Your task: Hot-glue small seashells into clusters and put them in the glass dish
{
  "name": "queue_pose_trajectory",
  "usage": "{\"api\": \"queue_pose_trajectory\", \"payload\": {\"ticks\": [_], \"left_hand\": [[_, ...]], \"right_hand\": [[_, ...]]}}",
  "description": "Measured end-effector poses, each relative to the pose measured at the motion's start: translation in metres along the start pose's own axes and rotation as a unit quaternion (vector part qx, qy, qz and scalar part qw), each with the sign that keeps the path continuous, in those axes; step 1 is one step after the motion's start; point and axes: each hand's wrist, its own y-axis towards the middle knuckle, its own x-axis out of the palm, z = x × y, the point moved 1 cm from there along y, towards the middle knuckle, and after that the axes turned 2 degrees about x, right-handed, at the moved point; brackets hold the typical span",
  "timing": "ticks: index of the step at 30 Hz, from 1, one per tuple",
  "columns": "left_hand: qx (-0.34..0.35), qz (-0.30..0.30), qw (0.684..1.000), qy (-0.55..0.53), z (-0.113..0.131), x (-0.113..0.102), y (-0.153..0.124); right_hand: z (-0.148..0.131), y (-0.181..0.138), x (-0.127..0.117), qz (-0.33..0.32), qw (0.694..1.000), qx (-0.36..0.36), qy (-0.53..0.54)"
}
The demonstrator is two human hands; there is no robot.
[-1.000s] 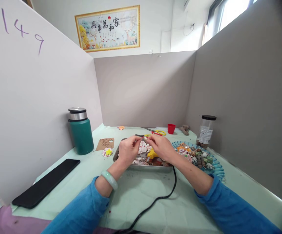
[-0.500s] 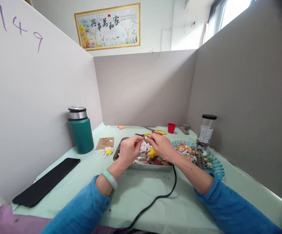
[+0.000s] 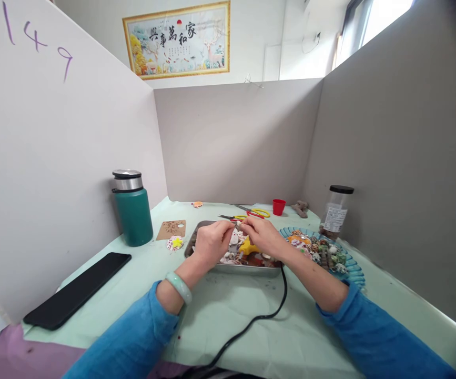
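Observation:
Both hands meet above a metal tray of shells and small craft pieces, among them a yellow star. My left hand is closed in a pinch, its fingertips close to those of the other hand; what they hold is too small to name. Between the fingertips shows a tiny whitish piece, which my right hand pinches. Just beyond the hands lie scissors with yellow and red handles.
A blue plate heaped with shells stands at the right, near a clear jar. On the left are a green bottle, a black phone-like slab and a brown card. A red cup stands behind; a black cable crosses the front.
The view has shifted slightly. My hands stay together over the tray with fingertips pinched, and the whitish piece between them shows a little more clearly.

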Motion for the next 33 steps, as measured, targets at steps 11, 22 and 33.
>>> {"api": "queue_pose_trajectory", "payload": {"ticks": [11, 22, 33], "left_hand": [[-0.001, 0.005, 1.000, -0.008, -0.001, 0.003, 0.001], [0.037, 0.028, 0.999, -0.002, -0.002, 0.001, 0.001], [-0.305, 0.040, 0.897, -0.319, -0.009, -0.003, 0.014]], "right_hand": [[0.003, -0.001, 0.005, 0.028, 0.992, -0.034, -0.115], [-0.001, -0.002, -0.003, 0.040, 0.993, -0.058, -0.094], [0.003, 0.000, -0.022, 0.035, 0.992, -0.003, -0.122]]}}
